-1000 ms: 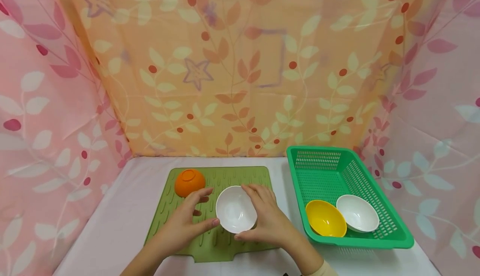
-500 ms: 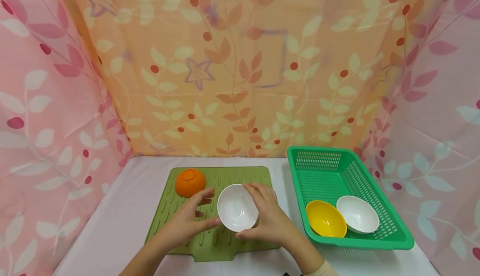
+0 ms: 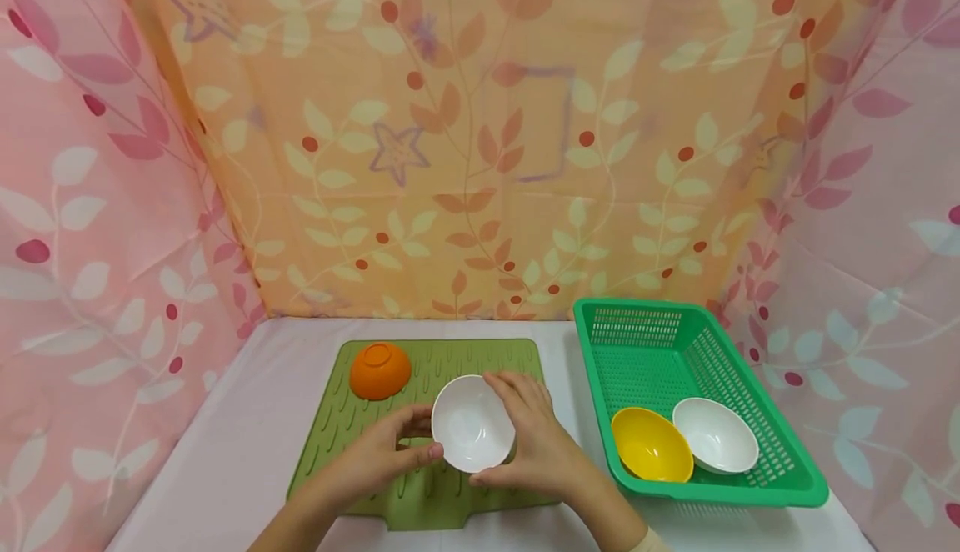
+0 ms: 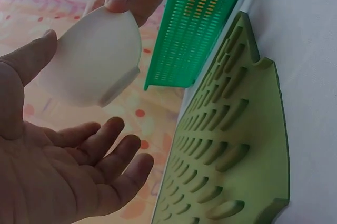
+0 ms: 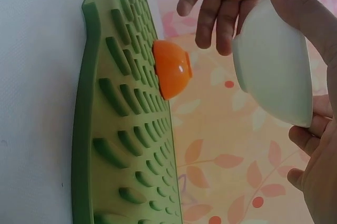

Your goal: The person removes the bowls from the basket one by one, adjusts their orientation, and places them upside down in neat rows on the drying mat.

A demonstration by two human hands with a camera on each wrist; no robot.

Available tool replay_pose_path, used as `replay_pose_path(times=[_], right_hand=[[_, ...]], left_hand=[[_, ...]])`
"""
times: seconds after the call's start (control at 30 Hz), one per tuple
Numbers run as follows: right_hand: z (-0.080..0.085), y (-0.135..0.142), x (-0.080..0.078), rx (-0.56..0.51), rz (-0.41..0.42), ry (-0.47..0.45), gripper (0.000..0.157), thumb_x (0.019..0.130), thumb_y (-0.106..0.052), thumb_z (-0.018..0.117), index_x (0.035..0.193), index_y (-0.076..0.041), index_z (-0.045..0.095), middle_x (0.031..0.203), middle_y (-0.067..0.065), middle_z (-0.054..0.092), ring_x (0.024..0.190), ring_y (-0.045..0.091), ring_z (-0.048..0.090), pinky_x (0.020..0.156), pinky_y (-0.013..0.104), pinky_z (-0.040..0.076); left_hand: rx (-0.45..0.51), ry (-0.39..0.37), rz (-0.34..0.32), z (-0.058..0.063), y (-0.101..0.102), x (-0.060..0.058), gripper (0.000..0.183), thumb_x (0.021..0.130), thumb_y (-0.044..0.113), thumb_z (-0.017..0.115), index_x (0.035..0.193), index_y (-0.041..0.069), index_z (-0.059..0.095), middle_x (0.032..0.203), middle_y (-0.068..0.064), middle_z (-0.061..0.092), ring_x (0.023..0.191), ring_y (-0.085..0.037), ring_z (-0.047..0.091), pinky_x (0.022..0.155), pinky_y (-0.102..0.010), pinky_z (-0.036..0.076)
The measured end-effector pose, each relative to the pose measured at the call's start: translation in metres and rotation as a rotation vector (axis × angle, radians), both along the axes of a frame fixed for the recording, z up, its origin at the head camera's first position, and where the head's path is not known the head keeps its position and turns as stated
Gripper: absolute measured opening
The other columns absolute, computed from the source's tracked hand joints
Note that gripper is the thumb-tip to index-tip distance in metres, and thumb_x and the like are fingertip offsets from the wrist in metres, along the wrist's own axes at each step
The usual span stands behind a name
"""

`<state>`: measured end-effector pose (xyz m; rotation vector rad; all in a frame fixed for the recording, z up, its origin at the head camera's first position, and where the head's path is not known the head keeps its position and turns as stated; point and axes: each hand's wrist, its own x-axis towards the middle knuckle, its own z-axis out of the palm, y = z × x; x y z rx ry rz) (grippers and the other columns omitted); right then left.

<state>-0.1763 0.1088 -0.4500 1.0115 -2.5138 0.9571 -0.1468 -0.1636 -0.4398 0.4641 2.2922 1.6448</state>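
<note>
Over the green drying mat (image 3: pixel 427 506), my right hand (image 3: pixel 542 439) grips a white bowl (image 3: pixel 472 425) at its right side, thumb on the near rim and fingers at the far rim. The bowl's hollow faces up toward the head camera; both wrist views show it raised above the mat. My left hand (image 3: pixel 378 462) is at the bowl's left side, its fingers (image 4: pixel 113 129) spread and loosely bent under the bowl, its thumb beside the bowl wall. An orange bowl (image 3: pixel 380 371) lies upside down on the mat's far left part.
A green plastic basket (image 3: pixel 720 498) with perforated walls stands on the white-covered table to the right of the mat. Inside, a yellow bowl (image 3: pixel 652 445) and another white bowl (image 3: pixel 716 435) lean side by side near its front. Floral curtains (image 3: pixel 465 135) enclose the back and sides.
My left hand's fingers have shifted down and closer to the white bowl's left side. The bowl in my right hand has moved only slightly, and the view has tilted a little.
</note>
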Motion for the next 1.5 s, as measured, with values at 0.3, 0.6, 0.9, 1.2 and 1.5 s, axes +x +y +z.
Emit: replay_pose_path(times=[0.3, 0.6, 0.9, 1.2, 1.5], right_hand=[[-0.0017, -0.0027, 0.0016, -0.012, 0.007, 0.017, 0.126, 0.052, -0.053, 0.1, 0.158, -0.023, 0.038, 0.152, -0.006, 0.04, 0.14, 0.018, 0.034, 0.11, 0.058, 0.039], [0.0, -0.0031, 0.0022, -0.006, 0.01, 0.026, 0.125, 0.054, -0.052, 0.099, 0.158, -0.023, 0.037, 0.152, -0.007, 0.039, 0.141, 0.016, 0.034, 0.116, 0.054, 0.032], [-0.0013, -0.0048, 0.0024, -0.005, 0.006, 0.055, 0.125, 0.056, -0.054, 0.098, 0.159, -0.022, 0.035, 0.153, -0.005, 0.04, 0.141, 0.018, 0.034, 0.115, 0.053, 0.033], [-0.0011, -0.0056, 0.0012, 0.021, 0.018, 0.071, 0.127, 0.061, -0.064, 0.09, 0.163, -0.023, 0.027, 0.161, -0.003, 0.034, 0.147, 0.02, 0.031, 0.119, 0.053, 0.027], [-0.001, -0.0028, -0.0008, -0.013, 0.011, 0.105, 0.117, 0.069, -0.061, 0.087, 0.162, -0.022, 0.028, 0.161, 0.003, 0.038, 0.147, 0.025, 0.033, 0.115, 0.06, 0.029]], left_hand=[[0.068, -0.12, -0.061, -0.0009, -0.0007, 0.0019, 0.056, 0.101, 0.032, 0.067, 0.142, -0.003, 0.052, 0.132, -0.012, 0.066, 0.123, -0.031, 0.059, 0.098, -0.051, 0.053], [0.114, -0.155, -0.052, -0.003, -0.0009, -0.0006, 0.058, 0.101, 0.034, 0.066, 0.142, -0.005, 0.053, 0.129, -0.011, 0.066, 0.11, -0.023, 0.06, 0.089, -0.039, 0.051], [0.206, -0.185, -0.007, -0.0045, 0.0004, -0.0018, 0.058, 0.098, 0.031, 0.07, 0.138, -0.008, 0.053, 0.116, -0.008, 0.067, 0.102, -0.024, 0.061, 0.087, -0.036, 0.054], [0.187, -0.174, 0.123, -0.0034, 0.0046, -0.0014, 0.06, 0.092, 0.029, 0.077, 0.138, -0.001, 0.052, 0.124, -0.012, 0.062, 0.114, -0.025, 0.056, 0.092, -0.037, 0.05], [0.194, -0.119, 0.16, -0.0003, 0.0041, 0.0002, 0.065, 0.085, 0.019, 0.083, 0.138, 0.0, 0.051, 0.131, -0.018, 0.057, 0.106, -0.029, 0.06, 0.088, -0.038, 0.054]])
